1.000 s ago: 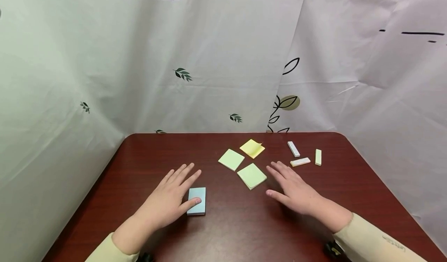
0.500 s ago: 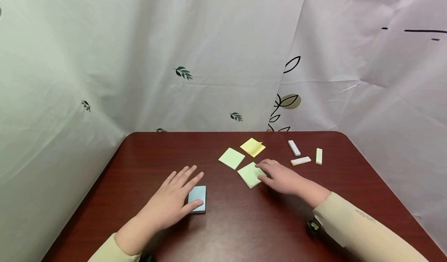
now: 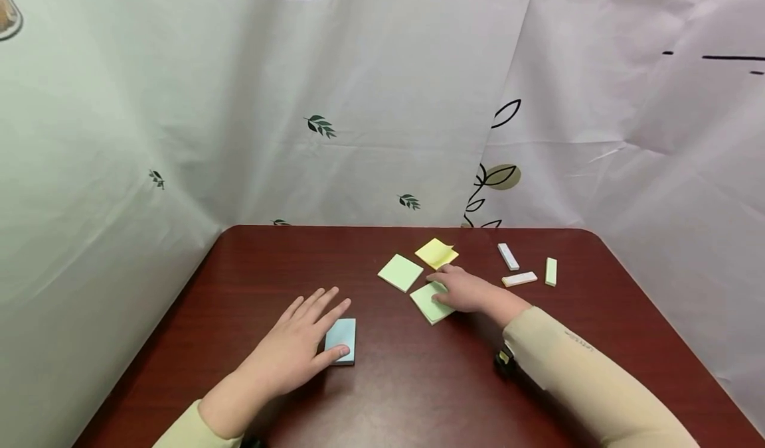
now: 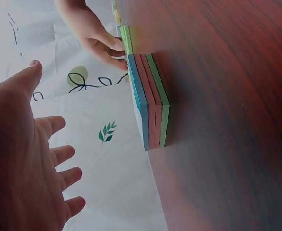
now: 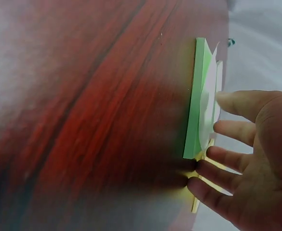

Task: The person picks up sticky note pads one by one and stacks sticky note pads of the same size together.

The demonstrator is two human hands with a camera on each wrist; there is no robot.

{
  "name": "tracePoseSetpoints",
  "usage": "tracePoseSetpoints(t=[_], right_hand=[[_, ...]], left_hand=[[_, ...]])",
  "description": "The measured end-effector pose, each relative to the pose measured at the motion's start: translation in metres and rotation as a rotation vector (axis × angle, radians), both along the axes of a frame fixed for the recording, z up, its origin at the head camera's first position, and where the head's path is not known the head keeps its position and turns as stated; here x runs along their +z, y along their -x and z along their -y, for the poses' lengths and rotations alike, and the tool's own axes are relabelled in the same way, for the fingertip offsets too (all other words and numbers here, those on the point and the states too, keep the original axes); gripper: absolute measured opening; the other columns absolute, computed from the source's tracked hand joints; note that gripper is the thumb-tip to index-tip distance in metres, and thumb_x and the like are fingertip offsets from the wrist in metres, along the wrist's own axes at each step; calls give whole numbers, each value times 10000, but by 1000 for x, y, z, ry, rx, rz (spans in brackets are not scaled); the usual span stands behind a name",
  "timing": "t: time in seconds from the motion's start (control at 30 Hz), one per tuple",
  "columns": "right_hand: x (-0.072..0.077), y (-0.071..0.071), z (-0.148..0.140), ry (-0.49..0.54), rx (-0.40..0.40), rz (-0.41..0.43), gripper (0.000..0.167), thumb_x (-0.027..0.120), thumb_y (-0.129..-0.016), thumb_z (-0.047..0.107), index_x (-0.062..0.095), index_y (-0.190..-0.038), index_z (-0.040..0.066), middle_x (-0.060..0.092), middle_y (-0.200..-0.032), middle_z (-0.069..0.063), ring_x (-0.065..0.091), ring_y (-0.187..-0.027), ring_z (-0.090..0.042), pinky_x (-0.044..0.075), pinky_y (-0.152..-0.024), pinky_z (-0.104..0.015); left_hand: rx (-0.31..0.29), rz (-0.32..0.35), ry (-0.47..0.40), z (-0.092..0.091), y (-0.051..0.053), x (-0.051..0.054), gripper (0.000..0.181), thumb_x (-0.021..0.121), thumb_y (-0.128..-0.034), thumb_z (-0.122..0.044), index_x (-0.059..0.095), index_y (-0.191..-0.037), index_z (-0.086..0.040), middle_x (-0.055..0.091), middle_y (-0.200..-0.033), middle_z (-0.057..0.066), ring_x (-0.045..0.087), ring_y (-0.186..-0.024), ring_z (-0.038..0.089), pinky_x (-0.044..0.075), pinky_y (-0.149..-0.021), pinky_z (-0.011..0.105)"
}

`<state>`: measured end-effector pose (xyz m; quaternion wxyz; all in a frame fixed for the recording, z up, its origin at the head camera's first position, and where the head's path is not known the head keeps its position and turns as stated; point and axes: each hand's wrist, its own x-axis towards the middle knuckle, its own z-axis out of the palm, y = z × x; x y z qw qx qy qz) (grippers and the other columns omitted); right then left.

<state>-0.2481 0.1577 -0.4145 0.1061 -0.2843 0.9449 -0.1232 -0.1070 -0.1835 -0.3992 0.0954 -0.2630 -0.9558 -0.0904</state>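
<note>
My left hand (image 3: pixel 293 346), fingers spread, hovers beside a stack of sticky note pads (image 3: pixel 344 336). Its top is blue; the left wrist view shows pink and green layers below. My right hand (image 3: pixel 463 290) reaches over the nearer light green sticky note pad (image 3: pixel 429 307), covering its right corner. In the right wrist view, the top sheet (image 5: pixel 209 96) of that green pad bows upward near my thumb and index fingertip. My other fingertips (image 5: pixel 194 182) are down near the table surface. No firm pinch shows.
Another light green pad (image 3: pixel 400 273) and a yellow pad (image 3: pixel 437 253) with a curled sheet lie behind. Several narrow note strips (image 3: pixel 519 279) lie at the back right. The dark red table (image 3: pixel 287 255) meets a pale patterned curtain (image 3: pixel 370 103) at the back.
My right hand has moved left from beside the nearer green pad to over its right corner. My left hand has hardly moved. The head view has shifted slightly.
</note>
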Motion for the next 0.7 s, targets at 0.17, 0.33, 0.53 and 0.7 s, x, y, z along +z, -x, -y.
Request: tracePoseSetpoints(t=[0.17,0.33,0.53,0.7], right_hand=[[-5,6,0,-8,-10,6,425,666,-950,222,609,-1333,47,509,-1335,-218,471,-1231,-375,424,-991,-480],[-5,9,0,-1,-20,32,402,677,-945,220,619,-1306,51,502,-1358,-219,451,-1263,-382,409,-1013,-480],[-2,11,1,11,-36,60,355,725,-906,231,646,-1203,53,543,-1274,-173,483,-1201,-351,425,-977,-460],[-2,13,-1,48,-56,64,279,783,-846,235,638,-1014,67,555,-1032,-89,509,-968,-240,439,-841,-386]], left_hand=[[-6,1,-1,-1,1,-1,721,512,-948,-627,391,-1534,-226,280,-1611,41,251,-1477,294,211,-1157,527],[-6,-6,9,-2,1,-1,724,469,-952,-654,400,-1530,-224,284,-1610,43,253,-1476,292,211,-1158,522],[-3,18,11,-3,1,0,738,459,-953,-658,377,-1541,-221,258,-1620,40,224,-1486,293,192,-1166,520],[1,14,10,-3,1,-1,748,468,-953,-652,367,-1545,-205,250,-1622,33,231,-1484,293,192,-1166,514]])
